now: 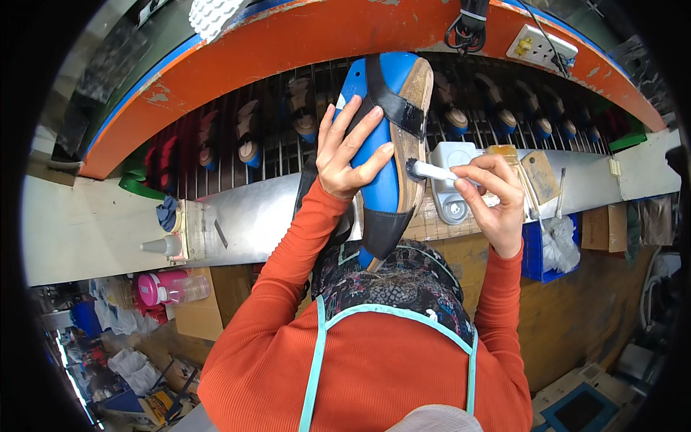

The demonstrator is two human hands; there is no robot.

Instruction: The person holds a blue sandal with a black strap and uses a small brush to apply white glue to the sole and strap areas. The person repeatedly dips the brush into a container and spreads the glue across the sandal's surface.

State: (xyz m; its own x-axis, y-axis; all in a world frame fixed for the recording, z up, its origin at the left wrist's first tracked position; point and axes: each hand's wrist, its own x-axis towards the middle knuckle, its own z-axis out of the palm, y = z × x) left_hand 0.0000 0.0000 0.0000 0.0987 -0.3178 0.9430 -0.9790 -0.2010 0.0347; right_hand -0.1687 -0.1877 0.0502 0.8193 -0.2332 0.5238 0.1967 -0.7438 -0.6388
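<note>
A sandal point(407, 194) with black straps and a cork-coloured edge is fitted on a blue shoe last point(377, 169). My left hand point(350, 153) grips the last from its left side, with the thumb and fingers spread across the blue surface. Pinched between thumb and fingertips of my right hand point(493, 198) is a small brush point(434, 172) with a white handle. Its dark bristles touch the cork edge of the sandal about halfway along. Just right of the sandal, partly behind my right hand, stands a grey plastic container point(451, 153) with a round recess.
Beyond the metal ledge point(248, 212), several sandals on lasts point(250, 147) rest on a rack of bars beneath an orange frame point(302, 43). A grey nozzle point(162, 246) lies at the left. At the right are a worn tan pad point(540, 175) and a blue bin point(533, 252).
</note>
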